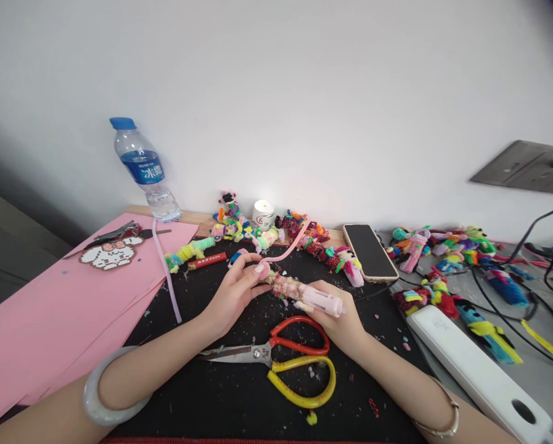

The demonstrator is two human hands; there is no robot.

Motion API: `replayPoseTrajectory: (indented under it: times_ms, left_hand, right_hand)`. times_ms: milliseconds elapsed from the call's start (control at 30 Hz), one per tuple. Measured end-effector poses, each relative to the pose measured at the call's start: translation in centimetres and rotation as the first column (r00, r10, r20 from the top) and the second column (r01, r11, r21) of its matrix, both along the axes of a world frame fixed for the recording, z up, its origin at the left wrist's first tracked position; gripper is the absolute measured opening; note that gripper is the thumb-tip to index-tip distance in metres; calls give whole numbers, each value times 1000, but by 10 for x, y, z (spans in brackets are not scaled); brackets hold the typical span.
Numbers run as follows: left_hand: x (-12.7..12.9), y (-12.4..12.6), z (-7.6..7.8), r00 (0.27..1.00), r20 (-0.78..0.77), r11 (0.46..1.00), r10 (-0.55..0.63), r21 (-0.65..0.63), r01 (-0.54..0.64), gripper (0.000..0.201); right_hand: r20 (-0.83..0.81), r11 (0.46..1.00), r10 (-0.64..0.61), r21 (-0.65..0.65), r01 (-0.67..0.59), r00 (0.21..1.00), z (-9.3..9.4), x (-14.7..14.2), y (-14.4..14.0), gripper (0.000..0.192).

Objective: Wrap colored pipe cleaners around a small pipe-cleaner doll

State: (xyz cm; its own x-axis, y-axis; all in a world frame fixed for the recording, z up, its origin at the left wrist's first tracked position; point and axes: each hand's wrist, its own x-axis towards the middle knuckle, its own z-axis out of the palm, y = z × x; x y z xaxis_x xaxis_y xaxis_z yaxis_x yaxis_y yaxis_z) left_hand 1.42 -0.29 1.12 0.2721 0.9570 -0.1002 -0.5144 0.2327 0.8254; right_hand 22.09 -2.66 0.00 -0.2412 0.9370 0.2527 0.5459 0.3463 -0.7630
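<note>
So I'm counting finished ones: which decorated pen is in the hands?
The pink pen between left hand and right hand; the others lie untouched along the wall.

Pretty cramped here tbh. The scissors (pixel 280 357) lie right under both hands (pixel 232 293), the back of the desk (pixel 239 401) is lined with fuzzy figures (pixel 239 228), a candle (pixel 262 214) and a phone (pixel 370 251). Cables (pixel 512 308) clutter the right side. Only open stretch: the pink paper (pixel 49 314) on the left.

Table (pixel 526 370): black mat (pixel 239 401), pink paper (pixel 49 314), phone (pixel 370 251), power strip (pixel 479 370).
</note>
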Motion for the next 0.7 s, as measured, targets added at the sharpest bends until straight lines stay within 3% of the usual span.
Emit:
replayPoseTrajectory:
  times_ms: [700]
  left_hand:
    - [-2,0,-1,999,-29,1000,-14,-5,14,16]
  right_hand:
    - [-153,999,-46,10,48,987,2,-2,-1,13]
